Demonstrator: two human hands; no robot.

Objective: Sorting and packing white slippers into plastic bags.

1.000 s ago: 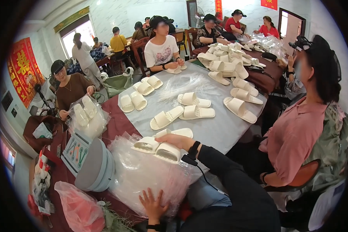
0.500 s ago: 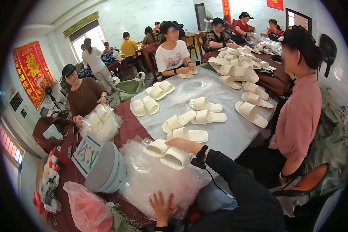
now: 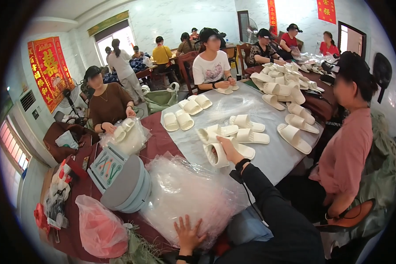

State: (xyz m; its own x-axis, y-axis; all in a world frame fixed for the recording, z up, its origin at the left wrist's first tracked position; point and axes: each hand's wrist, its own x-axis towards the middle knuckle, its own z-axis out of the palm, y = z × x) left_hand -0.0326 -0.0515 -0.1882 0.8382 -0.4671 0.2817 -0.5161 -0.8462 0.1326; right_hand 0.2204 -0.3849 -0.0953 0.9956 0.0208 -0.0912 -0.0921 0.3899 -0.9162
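Note:
My left hand (image 3: 188, 235) lies flat, fingers spread, on a stack of clear plastic bags (image 3: 180, 189). Reaching over the table, my right hand (image 3: 229, 151) is closed on a pair of cream slippers (image 3: 216, 155), tilted with their openings partly facing me. Just beyond and beside it rest more cream slippers (image 3: 252, 136), one partly hidden behind the hand. Farther left on the sheet sit two pairs, the nearer slippers (image 3: 178, 120) side by side. A row of slippers (image 3: 294, 137) lines the right side.
Left of the bags stands a grey rounded device (image 3: 126, 185), with a pink plastic bag (image 3: 101, 226) nearer me. A co-worker in brown handles bagged slippers (image 3: 125, 132). Another, in pink (image 3: 350, 149), sits at right. A slipper heap (image 3: 286, 83) covers the far right table.
My right hand has moved away from me and right, carrying the slippers off the bag stack and tilting them up. My left hand stays on the bags. The view has shifted slightly.

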